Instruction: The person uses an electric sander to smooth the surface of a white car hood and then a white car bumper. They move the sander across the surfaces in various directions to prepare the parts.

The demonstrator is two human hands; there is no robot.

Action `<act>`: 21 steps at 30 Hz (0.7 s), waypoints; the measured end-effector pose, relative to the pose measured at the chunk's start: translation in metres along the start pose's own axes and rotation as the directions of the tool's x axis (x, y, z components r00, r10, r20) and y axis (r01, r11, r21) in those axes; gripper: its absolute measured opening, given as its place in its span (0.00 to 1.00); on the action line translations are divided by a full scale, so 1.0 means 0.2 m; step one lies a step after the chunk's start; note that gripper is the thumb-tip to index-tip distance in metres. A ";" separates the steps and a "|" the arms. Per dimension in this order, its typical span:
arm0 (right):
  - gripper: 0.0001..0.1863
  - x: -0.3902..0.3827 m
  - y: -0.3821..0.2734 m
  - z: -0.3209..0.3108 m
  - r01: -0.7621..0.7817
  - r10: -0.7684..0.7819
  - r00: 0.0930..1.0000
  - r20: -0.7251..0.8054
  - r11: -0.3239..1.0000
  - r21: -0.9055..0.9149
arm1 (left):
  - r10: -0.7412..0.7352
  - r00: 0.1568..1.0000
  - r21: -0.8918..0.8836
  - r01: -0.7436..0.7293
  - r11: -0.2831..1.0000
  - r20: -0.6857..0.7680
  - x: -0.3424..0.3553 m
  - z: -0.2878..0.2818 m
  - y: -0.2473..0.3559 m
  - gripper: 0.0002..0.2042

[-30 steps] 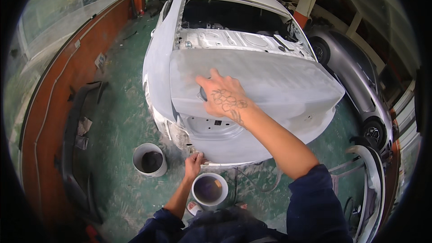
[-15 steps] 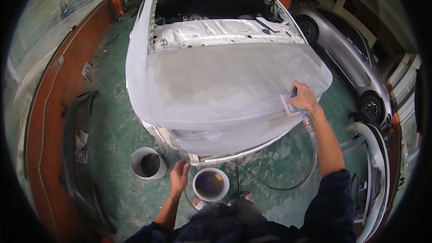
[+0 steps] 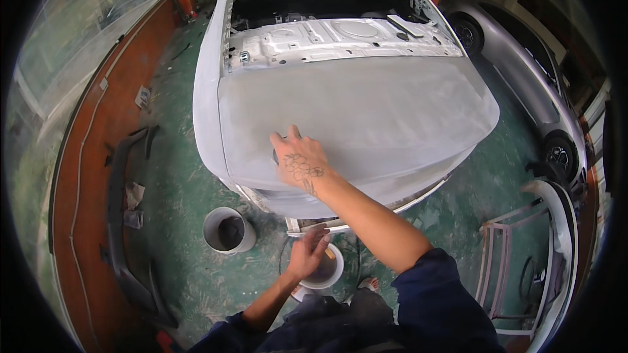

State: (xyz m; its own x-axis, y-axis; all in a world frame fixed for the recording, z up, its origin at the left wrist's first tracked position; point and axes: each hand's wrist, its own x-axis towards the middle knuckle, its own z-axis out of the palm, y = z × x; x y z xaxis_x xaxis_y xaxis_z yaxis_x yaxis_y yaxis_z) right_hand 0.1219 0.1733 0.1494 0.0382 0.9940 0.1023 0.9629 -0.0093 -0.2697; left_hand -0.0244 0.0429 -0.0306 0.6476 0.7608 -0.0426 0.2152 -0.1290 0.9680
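The grey, primer-coated trunk lid (image 3: 366, 101) of a white car spreads out before me. My right hand (image 3: 302, 162) is closed over the left part of the lid, reaching across from the right. Under it, the air sander is almost wholly covered; only a dark sliver shows past the fingers. My left hand (image 3: 309, 253) hangs below the rear edge of the car, its fingers stretched and nothing in them. It partly covers a white bucket (image 3: 338, 268) of dark liquid, in which a yellowish block (image 3: 330, 255) shows.
A second bucket (image 3: 250, 238) stands on the green floor (image 3: 190, 287) to the left. A dark bumper (image 3: 121, 222) lies along the orange wall (image 3: 98, 150). At the right are a loose white body panel (image 3: 561, 242), a metal stand (image 3: 495, 268) and a silver car (image 3: 523, 75).
My right hand has swept with the sander from the right edge of the lid to its left part. My left hand has moved right, over the nearer bucket. The view has shifted slightly.
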 end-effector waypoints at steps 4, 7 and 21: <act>0.22 0.00 0.20 -0.10 -0.042 0.043 0.999 -0.014 0.999 0.023 | 0.151 0.931 -0.172 -0.097 0.980 0.331 0.04 0.39 -0.05 0.32; 0.23 -0.10 0.47 -0.22 -0.089 0.088 0.996 0.027 0.995 0.045 | 0.186 0.813 -0.248 -0.052 0.967 0.552 0.04 0.82 -0.07 0.35; 0.24 -0.78 2.34 -0.82 -0.334 0.336 0.940 -0.061 0.941 0.048 | -0.216 0.784 0.183 0.133 0.974 0.581 0.39 2.31 -0.26 0.33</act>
State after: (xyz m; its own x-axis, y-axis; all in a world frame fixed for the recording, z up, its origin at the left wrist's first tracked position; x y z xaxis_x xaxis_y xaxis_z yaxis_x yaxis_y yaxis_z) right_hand 0.6095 -0.0037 0.1639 0.3760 0.9245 0.0635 0.8809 -0.3353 -0.3339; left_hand 0.3528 -0.1841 -0.1975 0.8865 0.2548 -0.3863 0.4293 -0.1413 0.8920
